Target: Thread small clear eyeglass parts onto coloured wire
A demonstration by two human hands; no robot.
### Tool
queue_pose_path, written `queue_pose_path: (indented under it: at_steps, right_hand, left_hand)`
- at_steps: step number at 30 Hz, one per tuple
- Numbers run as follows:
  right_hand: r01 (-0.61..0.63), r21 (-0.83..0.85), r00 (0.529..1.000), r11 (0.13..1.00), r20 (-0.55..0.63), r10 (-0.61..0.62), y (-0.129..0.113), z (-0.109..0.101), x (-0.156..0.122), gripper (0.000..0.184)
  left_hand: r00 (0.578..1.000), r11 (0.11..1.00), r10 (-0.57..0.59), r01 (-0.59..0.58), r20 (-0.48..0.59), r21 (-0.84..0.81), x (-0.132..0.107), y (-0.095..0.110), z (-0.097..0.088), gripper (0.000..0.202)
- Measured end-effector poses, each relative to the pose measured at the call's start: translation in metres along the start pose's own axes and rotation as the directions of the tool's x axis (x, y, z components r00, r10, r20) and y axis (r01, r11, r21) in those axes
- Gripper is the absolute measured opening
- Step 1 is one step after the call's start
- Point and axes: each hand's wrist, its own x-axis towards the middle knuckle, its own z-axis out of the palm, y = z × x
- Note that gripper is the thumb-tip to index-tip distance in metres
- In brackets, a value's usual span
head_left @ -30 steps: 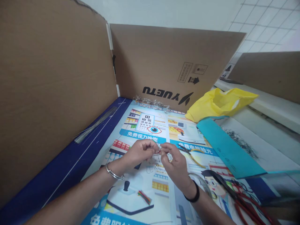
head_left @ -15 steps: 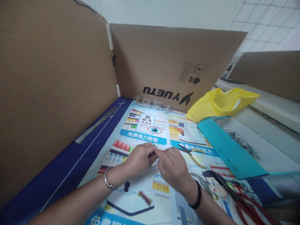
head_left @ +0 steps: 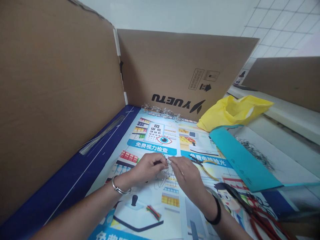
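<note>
Thin wire between left hand and right hand, over the desk.
Nearest, a bundle of coloured strips lies on the printed poster; beyond it, the left fingers pinch the wire, while the right fingers are straightened beside it, whether gripping I cannot tell. Yellow-handled pliers lie beyond, rightward; a wire cluster sits before the cardboard panel.

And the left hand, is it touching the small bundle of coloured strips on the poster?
Apart. The head view plainly shows printed poster between the left hand and the coloured bundle, which lies nearer the wearer.
</note>
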Motion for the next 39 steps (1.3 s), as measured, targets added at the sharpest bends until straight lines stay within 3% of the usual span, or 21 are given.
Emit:
queue_pose_path:
  at_steps: [5,13,18,20,27,32,39]
  right_hand:
    - [-0.142,0.141,0.987,0.98,0.091,0.13,-0.002,0.001,0.0,0.025]
    - [-0.096,0.165,0.995,0.982,0.055,0.088,-0.002,0.0,0.002,0.016]
    - [-0.134,0.216,0.991,0.967,0.05,0.126,-0.005,-0.001,0.003,0.014]
    - [-0.146,0.237,0.989,0.961,0.053,0.137,-0.006,-0.001,0.004,0.014]
    - [-0.184,0.328,0.983,0.927,0.084,0.165,-0.008,-0.003,0.005,0.015]
    - [-0.149,0.359,0.989,0.921,0.079,0.129,-0.006,-0.005,0.006,0.016]
    - [0.051,0.234,0.998,0.971,0.034,-0.06,0.003,-0.005,0.003,0.015]
  left_hand:
    - [0.998,1.0,0.02,-0.019,0.056,-0.016,-0.002,0.0,0.0,0.014]
    - [0.994,0.998,0.021,-0.015,0.106,-0.066,-0.002,0.0,0.0,0.013]
    - [0.987,0.963,-0.135,0.15,0.083,-0.224,-0.002,-0.002,0.001,0.005]
    - [0.973,0.92,-0.203,0.228,0.11,-0.318,-0.002,-0.003,0.002,0.011]
    - [0.94,0.796,-0.256,0.338,0.226,-0.502,-0.001,-0.004,0.0,0.022]
    - [0.931,0.755,-0.265,0.362,0.251,-0.547,-0.002,-0.002,-0.002,0.02]
    - [0.901,0.699,-0.337,0.433,0.272,-0.569,-0.001,-0.003,-0.002,0.019]
